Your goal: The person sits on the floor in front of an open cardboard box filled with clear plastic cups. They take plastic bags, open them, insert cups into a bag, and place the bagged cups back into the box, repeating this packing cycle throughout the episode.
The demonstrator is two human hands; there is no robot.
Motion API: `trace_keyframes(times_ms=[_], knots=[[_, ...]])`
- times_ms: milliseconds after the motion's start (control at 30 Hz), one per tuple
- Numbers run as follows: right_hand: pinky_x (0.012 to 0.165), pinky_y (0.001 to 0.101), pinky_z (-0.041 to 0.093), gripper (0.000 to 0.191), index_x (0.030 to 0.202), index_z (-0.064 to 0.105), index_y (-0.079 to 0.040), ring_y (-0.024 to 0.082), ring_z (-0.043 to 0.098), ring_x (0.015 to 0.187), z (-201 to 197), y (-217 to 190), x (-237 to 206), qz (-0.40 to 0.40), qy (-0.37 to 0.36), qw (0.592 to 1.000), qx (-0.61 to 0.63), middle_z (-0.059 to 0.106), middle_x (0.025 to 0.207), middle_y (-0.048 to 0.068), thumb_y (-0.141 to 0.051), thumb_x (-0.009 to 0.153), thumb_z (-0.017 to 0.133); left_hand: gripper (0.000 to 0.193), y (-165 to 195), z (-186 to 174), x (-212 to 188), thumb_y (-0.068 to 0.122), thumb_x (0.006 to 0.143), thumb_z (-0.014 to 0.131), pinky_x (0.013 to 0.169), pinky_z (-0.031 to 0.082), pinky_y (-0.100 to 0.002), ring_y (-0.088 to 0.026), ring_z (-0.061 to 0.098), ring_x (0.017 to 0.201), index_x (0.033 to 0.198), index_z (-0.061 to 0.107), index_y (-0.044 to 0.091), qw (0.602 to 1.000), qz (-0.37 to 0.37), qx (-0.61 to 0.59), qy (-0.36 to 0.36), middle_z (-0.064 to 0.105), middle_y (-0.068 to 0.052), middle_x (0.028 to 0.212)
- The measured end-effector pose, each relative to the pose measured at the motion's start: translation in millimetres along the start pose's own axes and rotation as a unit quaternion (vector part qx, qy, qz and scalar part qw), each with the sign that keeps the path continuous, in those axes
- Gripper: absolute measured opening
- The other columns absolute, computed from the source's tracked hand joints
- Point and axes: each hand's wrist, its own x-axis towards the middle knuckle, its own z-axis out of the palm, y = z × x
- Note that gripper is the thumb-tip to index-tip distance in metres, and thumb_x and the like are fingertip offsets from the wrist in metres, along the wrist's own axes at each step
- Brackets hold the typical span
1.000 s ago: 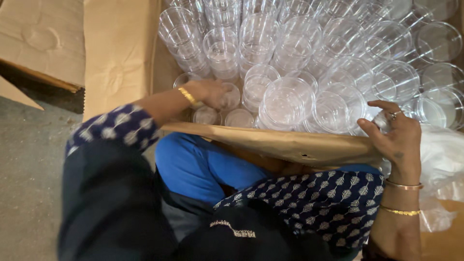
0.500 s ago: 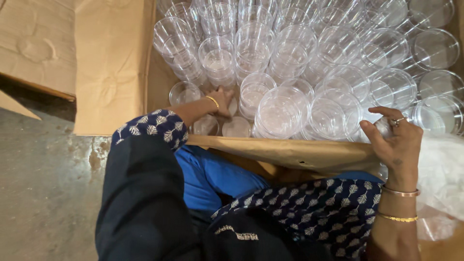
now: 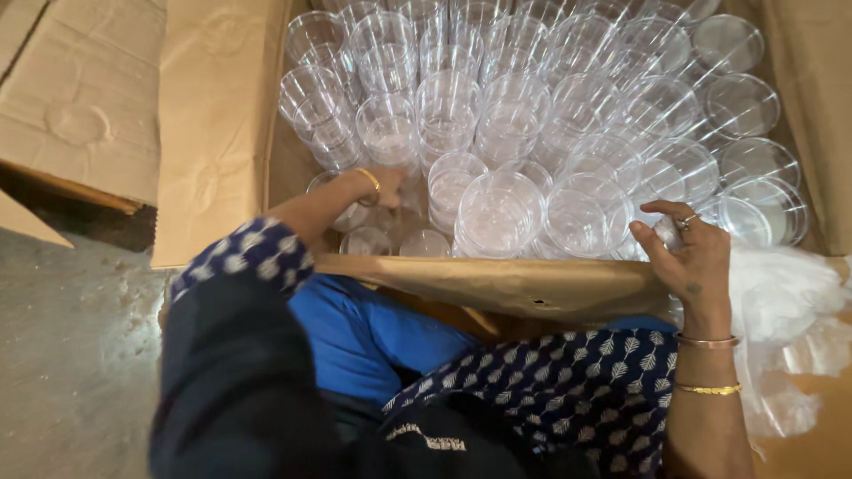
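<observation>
Nearest, the right hand (image 3: 688, 257) rests fingers curled over the cardboard box (image 3: 515, 282) near rim, touching a clear plastic cup (image 3: 661, 232). The left hand (image 3: 386, 184) reaches down among cups; whether it grips is hidden. Beyond, dozens of stacked clear cups (image 3: 497, 115) fill the box wall-to-wall, leaving a small gap around that hand.

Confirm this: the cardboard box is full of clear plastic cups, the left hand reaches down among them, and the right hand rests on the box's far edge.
Wrong on one point. The head view shows the right hand on the near edge of the cardboard box, not the far one. The clear plastic cups and the reaching left hand are as stated.
</observation>
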Motion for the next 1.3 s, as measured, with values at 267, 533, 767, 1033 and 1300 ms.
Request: trace_keyframes(times_ms=[267, 533, 767, 1033, 1300], knots=[[0.055, 0.0312, 0.035, 0.031, 0.117, 0.075, -0.010, 0.012, 0.043, 0.056, 1.7, 2.1, 0.6, -0.027, 0.005, 1.000, 0.003, 0.049, 0.063, 0.004, -0.031, 0.095, 0.080, 0.073, 8.7, -71.5, -91.7, 0.056, 0.069, 0.084, 0.085, 0.051, -0.044, -0.036, 0.068, 0.101, 0.115, 0.066, 0.002, 0.961, -0.148, -0.187, 0.144, 0.073, -0.023, 0.110], [0.053, 0.0310, 0.033, 0.030, 0.115, 0.074, -0.008, 0.011, 0.039, 0.055, 1.4, 0.7, -2.1, -0.037, 0.019, 0.999, 0.011, 0.045, 0.062, 0.001, -0.030, 0.097, 0.080, 0.075, 61.9, -14.4, -18.4, 0.052, 0.074, 0.088, 0.074, 0.057, -0.037, -0.025, 0.070, 0.089, 0.114, 0.058, -0.004, 0.853, -0.052, -0.429, 0.293, 0.071, -0.020, 0.103], [0.054, 0.0311, 0.030, 0.025, 0.115, 0.075, -0.008, 0.010, 0.035, 0.052, 6.6, 23.1, -7.8, -0.016, 0.009, 1.000, -0.009, 0.039, 0.055, 0.001, -0.030, 0.102, 0.081, 0.046, 9.2, -21.9, -13.5, 0.043, 0.085, 0.071, 0.073, 0.059, -0.048, -0.035, 0.072, 0.081, 0.104, 0.068, 0.001, 0.880, -0.055, -0.403, 0.246, 0.072, -0.020, 0.091], [0.055, 0.0311, 0.032, 0.027, 0.112, 0.076, -0.005, 0.012, 0.039, 0.057, 3.6, 10.0, -6.5, -0.007, 0.018, 0.999, -0.028, 0.045, 0.058, 0.002, -0.027, 0.099, 0.083, 0.045, 5.8, 52.9, -29.5, 0.043, 0.079, 0.075, 0.083, 0.053, -0.047, -0.041, 0.068, 0.093, 0.098, 0.075, 0.002, 0.992, -0.007, -0.016, -0.124, 0.071, -0.025, 0.098], [0.062, 0.0181, 0.034, 0.024, 0.116, 0.069, -0.004, 0.001, 0.045, 0.068, 7.2, -1.5, -3.5, 0.004, 0.004, 0.989, 0.146, 0.056, 0.078, -0.005, -0.020, 0.102, 0.080, 0.051, -9.3, 98.0, -21.6, 0.043, 0.074, 0.078, 0.084, 0.053, -0.045, -0.038, 0.067, 0.097, 0.106, 0.072, 0.003, 0.989, -0.095, -0.031, -0.107, 0.071, -0.022, 0.103]])
